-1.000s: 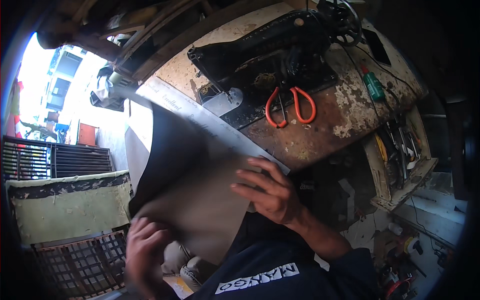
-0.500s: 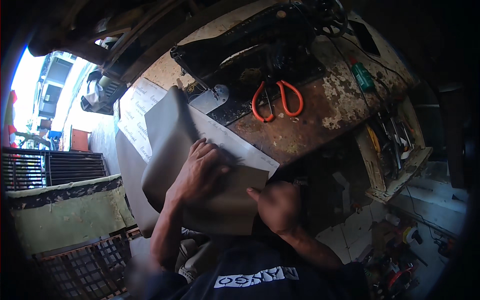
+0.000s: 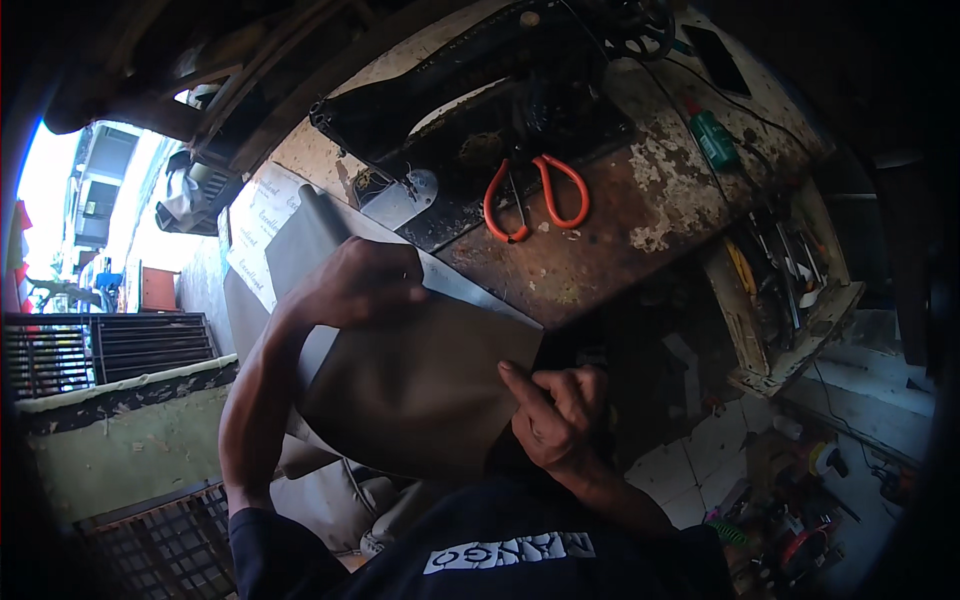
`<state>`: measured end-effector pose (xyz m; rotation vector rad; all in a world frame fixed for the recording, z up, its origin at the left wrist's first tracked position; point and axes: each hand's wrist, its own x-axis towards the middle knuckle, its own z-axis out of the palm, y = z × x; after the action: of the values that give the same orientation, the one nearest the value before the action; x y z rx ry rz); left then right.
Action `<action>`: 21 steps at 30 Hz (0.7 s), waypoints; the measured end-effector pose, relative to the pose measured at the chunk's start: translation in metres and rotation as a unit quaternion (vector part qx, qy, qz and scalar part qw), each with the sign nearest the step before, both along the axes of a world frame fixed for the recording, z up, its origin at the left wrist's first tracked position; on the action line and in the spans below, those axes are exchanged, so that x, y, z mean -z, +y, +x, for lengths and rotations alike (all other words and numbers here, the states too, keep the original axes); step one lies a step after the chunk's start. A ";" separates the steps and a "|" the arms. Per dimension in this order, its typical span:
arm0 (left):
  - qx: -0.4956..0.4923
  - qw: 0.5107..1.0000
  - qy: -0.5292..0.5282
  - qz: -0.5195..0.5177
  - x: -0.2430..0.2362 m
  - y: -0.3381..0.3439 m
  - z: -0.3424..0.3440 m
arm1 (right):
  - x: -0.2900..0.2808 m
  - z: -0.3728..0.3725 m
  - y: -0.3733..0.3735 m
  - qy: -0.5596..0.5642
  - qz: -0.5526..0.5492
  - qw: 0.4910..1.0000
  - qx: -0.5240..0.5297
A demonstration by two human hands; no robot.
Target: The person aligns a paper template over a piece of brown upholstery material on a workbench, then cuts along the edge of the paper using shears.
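A grey-brown leatherette sheet (image 3: 420, 385) spreads in front of me, its near edge curving down toward my lap. My left hand (image 3: 365, 283) is closed at the sheet's far side, fingers curled down onto it; the fingertips are partly hidden. At the right edge, my right hand (image 3: 555, 415) grips the sheet, one digit lying on top and the other fingers bent. Pale printed backing (image 3: 262, 222) shows at the far left, and a light strip (image 3: 475, 290) runs along the sheet's far edge.
A black sewing machine (image 3: 460, 110) stands on the worn table (image 3: 590, 265). Orange-handled scissors (image 3: 565, 195) and a green bottle (image 3: 713, 140) lie there too. An open wooden drawer (image 3: 790, 350) holding tools juts out at the right. Left is a metal grille (image 3: 150, 345).
My left hand has moved left and away from me, and the sheet now lies flatter toward me. The raised fold has shifted. My right hand stays near the same edge.
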<state>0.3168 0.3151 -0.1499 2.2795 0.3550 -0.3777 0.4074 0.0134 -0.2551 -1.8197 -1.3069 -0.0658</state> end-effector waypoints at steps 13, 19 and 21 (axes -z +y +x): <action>0.054 0.997 -0.017 0.047 0.040 0.002 0.026 | 0.014 0.009 0.012 -0.025 0.018 0.999 0.007; 0.051 0.998 0.004 0.027 0.040 0.008 0.027 | 0.014 0.006 0.014 0.022 0.006 1.000 -0.019; 0.049 0.998 0.001 0.026 0.042 0.008 0.028 | 0.014 0.006 0.014 0.028 0.004 0.999 -0.022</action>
<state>0.3445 0.3233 -0.1922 2.3531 0.2572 -0.4253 0.4129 0.0278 -0.2691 -1.7732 -1.3047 0.0052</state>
